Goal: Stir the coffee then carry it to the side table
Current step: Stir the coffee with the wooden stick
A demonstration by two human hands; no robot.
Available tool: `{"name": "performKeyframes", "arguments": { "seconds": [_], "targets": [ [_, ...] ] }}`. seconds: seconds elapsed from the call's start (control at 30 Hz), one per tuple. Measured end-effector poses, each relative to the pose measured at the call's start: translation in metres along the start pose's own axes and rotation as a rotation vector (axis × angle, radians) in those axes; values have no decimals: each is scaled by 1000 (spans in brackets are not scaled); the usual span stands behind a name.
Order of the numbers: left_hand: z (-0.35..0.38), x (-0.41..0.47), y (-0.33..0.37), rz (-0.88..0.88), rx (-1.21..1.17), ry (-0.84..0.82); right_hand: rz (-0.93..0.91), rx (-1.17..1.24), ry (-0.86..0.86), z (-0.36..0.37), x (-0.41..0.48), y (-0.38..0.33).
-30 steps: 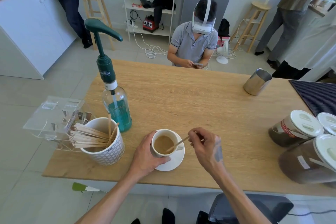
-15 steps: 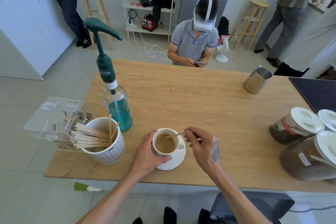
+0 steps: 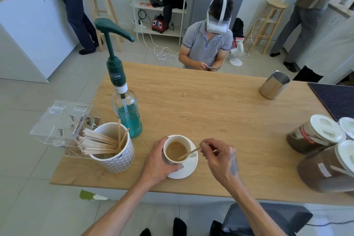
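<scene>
A white cup (image 3: 177, 141) of milky coffee stands on a white saucer (image 3: 188, 168) near the front edge of the wooden table (image 3: 210, 113). My left hand (image 3: 158, 163) wraps around the cup's left side. Just right of the cup, my right hand (image 3: 220, 156) pinches a thin wooden stirrer (image 3: 188, 153). The stick slants down to the left, and its tip is dipped in the coffee.
A patterned mug of stirrers (image 3: 115, 151), a clear acrylic box (image 3: 59, 122) and a pump bottle of blue syrup (image 3: 126, 109) stand to the left. Coffee jars (image 3: 314, 134) sit at the right, a steel pitcher (image 3: 274, 85) behind. A seated person (image 3: 207, 44) faces me.
My right hand has swung the stirrer around inside the cup, from the near side to the far side and back. My left hand has stayed on the cup.
</scene>
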State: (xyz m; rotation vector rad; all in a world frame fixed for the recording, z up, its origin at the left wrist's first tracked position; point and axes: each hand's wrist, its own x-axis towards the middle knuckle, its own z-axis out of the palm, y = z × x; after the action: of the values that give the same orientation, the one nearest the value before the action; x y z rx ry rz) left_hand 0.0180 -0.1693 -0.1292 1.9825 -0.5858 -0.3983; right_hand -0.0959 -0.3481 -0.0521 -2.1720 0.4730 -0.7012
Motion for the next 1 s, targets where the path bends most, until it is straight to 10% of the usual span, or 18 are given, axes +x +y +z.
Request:
{"name": "performKeyframes", "arguments": {
  "seconds": [1.0],
  "targets": [
    [-1,2,-4,4,-3,-11,52,30,-18,1,-2,-2]
  ]
}}
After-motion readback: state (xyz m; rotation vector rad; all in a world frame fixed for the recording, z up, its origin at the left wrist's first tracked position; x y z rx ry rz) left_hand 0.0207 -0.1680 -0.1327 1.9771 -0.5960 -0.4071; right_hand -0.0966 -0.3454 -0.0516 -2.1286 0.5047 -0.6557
